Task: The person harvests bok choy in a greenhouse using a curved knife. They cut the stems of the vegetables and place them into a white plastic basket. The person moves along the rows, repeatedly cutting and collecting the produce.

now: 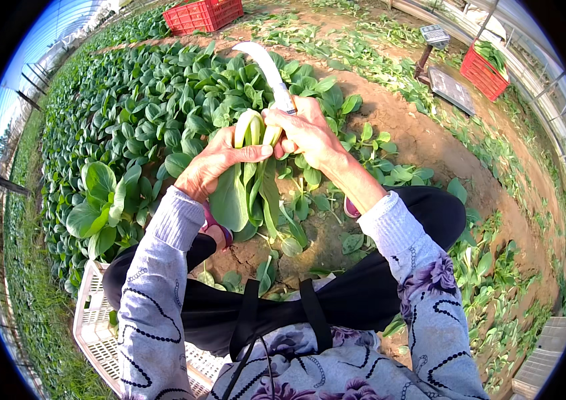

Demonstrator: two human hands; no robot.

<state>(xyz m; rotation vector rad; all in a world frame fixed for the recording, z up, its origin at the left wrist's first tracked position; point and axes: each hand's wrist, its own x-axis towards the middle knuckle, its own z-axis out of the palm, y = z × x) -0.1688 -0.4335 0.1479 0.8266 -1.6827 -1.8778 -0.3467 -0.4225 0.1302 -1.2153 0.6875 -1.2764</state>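
Observation:
My left hand (pixel 213 162) grips a head of leafy greens (pixel 230 197), likely bok choy, its pale stalk end up and its broad leaves hanging down. In my right hand (pixel 313 132) is a sickle-like knife (pixel 266 62) with a curved, bright blade pointing up and away to the left. The right thumb and fingers also touch a pale stalk (pixel 272 135) on the right side of the head. Most of the knife's handle is hidden in the fist. Below the hands, cut leaves (pixel 293 245) lie on the soil between my feet.
Dense growing greens (pixel 128 115) fill the left. A white plastic crate (pixel 90 320) stands by my left leg. A red crate (pixel 203 17) sits at the back; another red crate (pixel 482 75), holding greens, is beside a platform scale (pixel 450 90). Leaf scraps litter the soil at right.

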